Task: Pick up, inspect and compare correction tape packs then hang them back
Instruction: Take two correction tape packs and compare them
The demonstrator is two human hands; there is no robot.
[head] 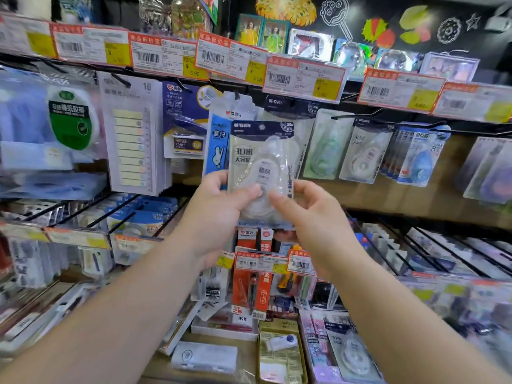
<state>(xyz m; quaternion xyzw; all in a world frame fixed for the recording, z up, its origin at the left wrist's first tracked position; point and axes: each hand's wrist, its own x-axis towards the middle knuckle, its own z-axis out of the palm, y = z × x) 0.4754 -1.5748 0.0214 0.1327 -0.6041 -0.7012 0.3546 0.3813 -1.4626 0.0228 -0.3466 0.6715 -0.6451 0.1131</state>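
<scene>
A correction tape pack (261, 164) with a dark blue header and a clear blister over a white dispenser is held upright in front of the shelf. My left hand (219, 214) grips its lower left edge, thumb on the front of the blister. My right hand (310, 217) pinches the lower right edge, thumb on the front. More correction tape packs hang behind on pegs: a green one (322, 151), a white one (365, 153) and blue ones (418, 159).
Black peg hooks (349, 115) stick out from the rail under orange price tags (304, 79). Sticky-note packs (133, 139) and a stapler pack (184, 126) hang at left. Lower pegs (432, 253) with stationery jut out right, and boxes (279, 353) lie on the bottom shelf.
</scene>
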